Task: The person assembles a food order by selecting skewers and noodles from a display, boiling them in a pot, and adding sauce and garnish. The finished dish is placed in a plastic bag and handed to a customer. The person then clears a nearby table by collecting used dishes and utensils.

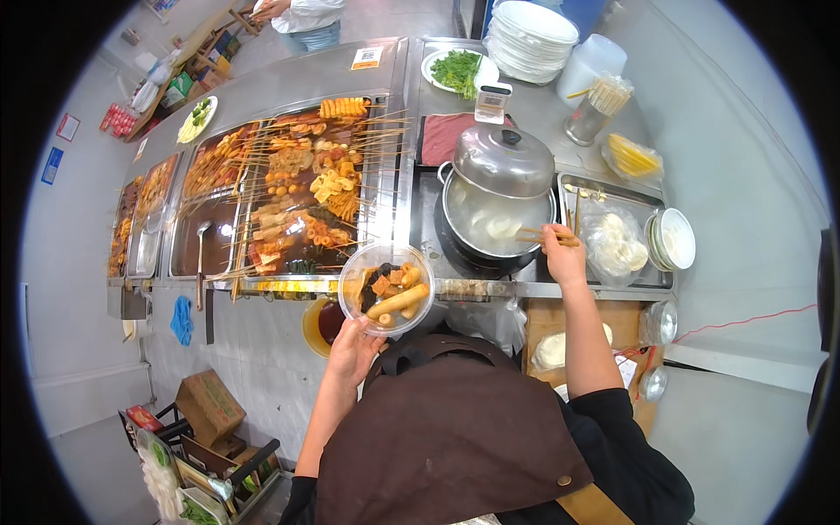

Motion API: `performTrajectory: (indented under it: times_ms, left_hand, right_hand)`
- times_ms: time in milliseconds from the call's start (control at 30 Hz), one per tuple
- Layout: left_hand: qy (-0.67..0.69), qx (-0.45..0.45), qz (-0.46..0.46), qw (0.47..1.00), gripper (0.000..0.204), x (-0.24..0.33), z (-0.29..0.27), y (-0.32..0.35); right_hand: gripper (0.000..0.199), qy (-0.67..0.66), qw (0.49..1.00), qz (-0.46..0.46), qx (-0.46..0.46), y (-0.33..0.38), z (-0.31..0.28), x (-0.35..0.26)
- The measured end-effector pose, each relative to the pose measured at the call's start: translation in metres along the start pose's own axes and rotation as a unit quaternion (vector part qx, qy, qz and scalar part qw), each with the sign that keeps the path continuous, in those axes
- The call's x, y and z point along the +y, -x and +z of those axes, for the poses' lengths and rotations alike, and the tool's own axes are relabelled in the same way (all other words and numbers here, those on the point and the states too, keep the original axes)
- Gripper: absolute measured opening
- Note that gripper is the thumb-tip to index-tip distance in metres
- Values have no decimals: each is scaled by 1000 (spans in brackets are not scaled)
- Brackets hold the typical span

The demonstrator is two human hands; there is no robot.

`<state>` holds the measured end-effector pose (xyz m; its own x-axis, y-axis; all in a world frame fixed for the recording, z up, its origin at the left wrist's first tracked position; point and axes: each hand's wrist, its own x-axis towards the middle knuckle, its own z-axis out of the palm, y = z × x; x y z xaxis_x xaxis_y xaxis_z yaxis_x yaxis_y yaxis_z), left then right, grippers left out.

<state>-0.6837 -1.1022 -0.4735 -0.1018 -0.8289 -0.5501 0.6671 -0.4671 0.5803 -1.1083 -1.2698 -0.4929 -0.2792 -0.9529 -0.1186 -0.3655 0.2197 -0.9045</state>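
Head view: the left hand [354, 350] grips a clear bowl [386, 289] of food. At two o'clock, the right hand [563, 255] pinches chopsticks [541, 234] over the pot [497, 219].

Clear round bowl [386, 289] of mixed cooked food, level; wooden chopsticks [544, 234] over the steaming pot [495, 219].

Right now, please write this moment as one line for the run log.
left hand: holds clear bowl of cooked food | right hand: holds chopsticks over open pot | lid: tilted on pot's far rim
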Motion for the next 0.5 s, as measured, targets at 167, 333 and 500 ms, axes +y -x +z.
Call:
performTrajectory:
  times_ms: [167, 333, 500]
  left_hand:
    - [-22, -18, 8, 1000, 57, 0, 0, -1]
    - [-2, -1, 5, 1000, 49, 1, 3, 1]
    - [3, 5, 5, 1000, 46, 3, 5, 3]
  right_hand:
    - [33, -129, 985, -31, 107, 23, -11, 2]
    - [33, -253, 957, 20, 137, 34, -30, 14]
    - [32, -294, 947, 25, 131, 36, -24, 21]
